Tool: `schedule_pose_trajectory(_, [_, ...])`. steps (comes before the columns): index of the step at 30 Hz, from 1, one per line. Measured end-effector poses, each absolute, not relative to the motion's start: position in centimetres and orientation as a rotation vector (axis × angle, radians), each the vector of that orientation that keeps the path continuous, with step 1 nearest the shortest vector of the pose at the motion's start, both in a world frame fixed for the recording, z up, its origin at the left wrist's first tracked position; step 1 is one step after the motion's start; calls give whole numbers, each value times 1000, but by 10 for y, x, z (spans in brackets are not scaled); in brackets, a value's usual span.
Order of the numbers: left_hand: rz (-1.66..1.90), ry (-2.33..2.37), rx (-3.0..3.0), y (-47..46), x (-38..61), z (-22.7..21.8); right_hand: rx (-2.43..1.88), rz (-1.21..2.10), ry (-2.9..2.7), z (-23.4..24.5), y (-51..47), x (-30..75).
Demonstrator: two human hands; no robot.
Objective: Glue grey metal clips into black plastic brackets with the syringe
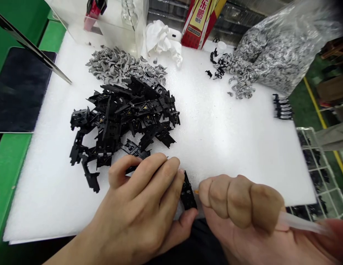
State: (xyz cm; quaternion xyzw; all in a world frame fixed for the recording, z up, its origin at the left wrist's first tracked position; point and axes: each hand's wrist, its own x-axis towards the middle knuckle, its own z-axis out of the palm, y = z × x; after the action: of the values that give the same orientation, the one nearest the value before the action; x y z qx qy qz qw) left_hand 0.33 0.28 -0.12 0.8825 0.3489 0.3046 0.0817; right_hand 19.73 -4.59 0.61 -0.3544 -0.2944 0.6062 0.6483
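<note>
My left hand (pixel 138 195) grips a black plastic moulded part (pixel 188 194) between its fingers and thumb, with the part standing on end. My right hand (pixel 240 209) is closed around a clear plastic syringe barrel (pixel 301 222). The barrel's small orange tip (pixel 196 191) lies right next to the black part, and the fingers hide most of the syringe. Just behind my left hand, a large heap of black moulded parts (pixel 124 121) lies on a white foam sheet (pixel 229 147).
A heap of grey curved clips (pixel 124 68) lies behind the black heap, and more spill from a plastic bag (pixel 282 51) at the back right. A white cloth (pixel 160 40), a red-and-yellow tube (pixel 200 22), and a dark tablet (pixel 19 88) surround the sheet. A wire basket (pixel 317 173) holds black parts at the right.
</note>
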Motion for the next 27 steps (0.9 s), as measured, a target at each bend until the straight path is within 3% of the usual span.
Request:
schedule_pose_trajectory(16, [883, 1073, 2624, -1, 2, 0, -1124, 1326, -871, 21, -46, 183])
schedule_pose_trajectory(23, [856, 1005, 2665, 2, -1, 0, -659, 1392, -581, 1, -41, 193])
schedule_pose_trajectory(27, [889, 991, 2661, 2, -1, -3, -633, 1445, -615, -8, -42, 191])
